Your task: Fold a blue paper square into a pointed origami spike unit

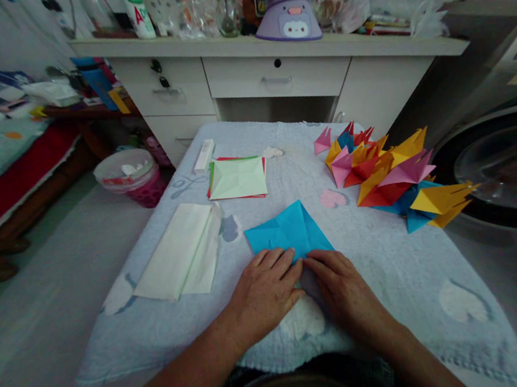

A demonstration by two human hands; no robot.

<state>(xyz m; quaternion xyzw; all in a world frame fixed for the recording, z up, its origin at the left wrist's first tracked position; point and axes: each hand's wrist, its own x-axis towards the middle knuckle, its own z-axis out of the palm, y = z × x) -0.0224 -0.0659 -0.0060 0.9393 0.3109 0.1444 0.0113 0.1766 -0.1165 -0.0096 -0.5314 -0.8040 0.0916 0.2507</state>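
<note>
A folded blue paper [289,231] lies on the cloth-covered table [401,275] in front of me. My left hand [265,291] rests flat with its fingertips pressing the paper's near edge. My right hand [341,285] lies beside it, fingers stretched onto the same near corner. Both hands touch the paper and almost meet at their fingertips. Neither lifts it.
A heap of folded paper shapes [389,178] in pink, orange, yellow, red and blue sits at the right. A stack of paper sheets [239,178] lies farther back, cream paper [181,251] at the left, scissors [187,184] and a white tube [204,155] beyond. A desk [278,74] stands behind.
</note>
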